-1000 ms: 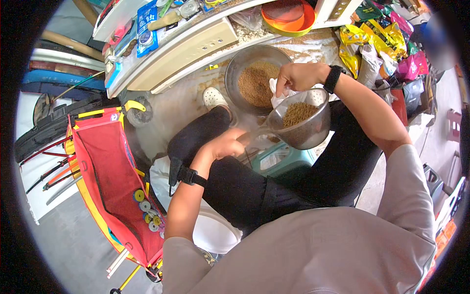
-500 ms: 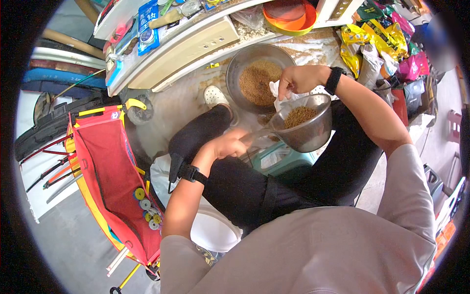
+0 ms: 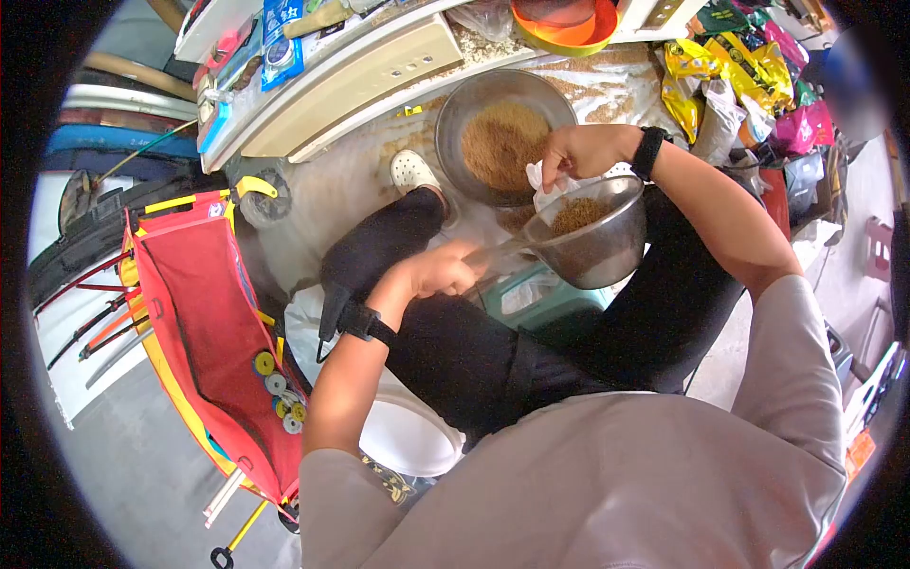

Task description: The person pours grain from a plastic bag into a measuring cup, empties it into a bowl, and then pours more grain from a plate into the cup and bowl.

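My left hand (image 3: 441,271) is closed round the handle of a clear grey plastic scoop (image 3: 607,262). Brown granules (image 3: 576,216) lie in the scoop, which tilts toward the bag. Between the fingers of my right hand (image 3: 586,152) is pinched the top of a white plastic bag (image 3: 546,192), just at the scoop's far-left rim. Most of the bag is hidden behind the scoop. Beyond my hands, a large round basin (image 3: 453,169) on the floor holds finer brown grains (image 3: 502,142).
Below the scoop is a green plastic stool (image 3: 545,302) between my legs. A red fabric wagon (image 3: 194,313) with several small spools stands at left. Yellow bags (image 3: 744,81) pile up at upper right. An orange bowl (image 3: 578,33) sits by the cabinet; a white bucket (image 3: 408,441) stands beside me.
The scoop has tilted further toward the bag, and the granules in it sit lower and nearer that side. My right hand keeps its pinch on the bag. The view has shifted slightly.
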A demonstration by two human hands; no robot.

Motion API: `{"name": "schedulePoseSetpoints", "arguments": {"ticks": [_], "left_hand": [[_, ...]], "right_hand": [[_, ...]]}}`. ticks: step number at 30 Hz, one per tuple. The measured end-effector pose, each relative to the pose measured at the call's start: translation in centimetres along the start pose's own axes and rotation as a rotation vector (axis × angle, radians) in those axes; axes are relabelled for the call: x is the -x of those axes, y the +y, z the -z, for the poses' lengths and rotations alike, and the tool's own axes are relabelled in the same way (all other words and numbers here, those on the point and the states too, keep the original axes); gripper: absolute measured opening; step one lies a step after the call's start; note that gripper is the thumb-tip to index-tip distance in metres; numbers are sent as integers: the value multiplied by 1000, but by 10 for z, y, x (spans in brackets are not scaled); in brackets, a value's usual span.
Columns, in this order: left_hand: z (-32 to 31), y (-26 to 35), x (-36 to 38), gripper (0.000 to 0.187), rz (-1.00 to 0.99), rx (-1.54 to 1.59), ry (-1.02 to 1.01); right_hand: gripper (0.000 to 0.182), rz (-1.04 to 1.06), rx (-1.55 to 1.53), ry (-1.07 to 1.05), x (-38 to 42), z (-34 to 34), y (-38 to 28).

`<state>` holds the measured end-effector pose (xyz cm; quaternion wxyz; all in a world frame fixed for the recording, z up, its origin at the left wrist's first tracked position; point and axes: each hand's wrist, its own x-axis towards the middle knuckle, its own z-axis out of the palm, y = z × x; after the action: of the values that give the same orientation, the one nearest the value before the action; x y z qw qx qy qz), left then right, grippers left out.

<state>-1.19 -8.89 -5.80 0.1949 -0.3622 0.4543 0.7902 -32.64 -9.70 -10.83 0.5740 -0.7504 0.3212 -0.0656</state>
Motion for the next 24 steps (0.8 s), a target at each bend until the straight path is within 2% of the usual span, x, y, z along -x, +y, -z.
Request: {"name": "schedulePoseSetpoints", "arguments": {"ticks": [5,7,12,14,24], "left_hand": [[2,-1,0,18,104,-37,17],[1,1,1,18,96,-14,7],[3,3,-2,18,95,21,-68],[0,7,-1,18,111,-7,-23],[1,6,-2,18,92,9,-44]], "right_hand": [[43,-35,20,-16,-2,-5,4],[43,13,-86,9,0,-5,0],[39,-19,-46,-15,1,-3,5],[37,3,-34,-29,-1,-3,6],[32,-2,-90,-5,-2,-6,7]]}}
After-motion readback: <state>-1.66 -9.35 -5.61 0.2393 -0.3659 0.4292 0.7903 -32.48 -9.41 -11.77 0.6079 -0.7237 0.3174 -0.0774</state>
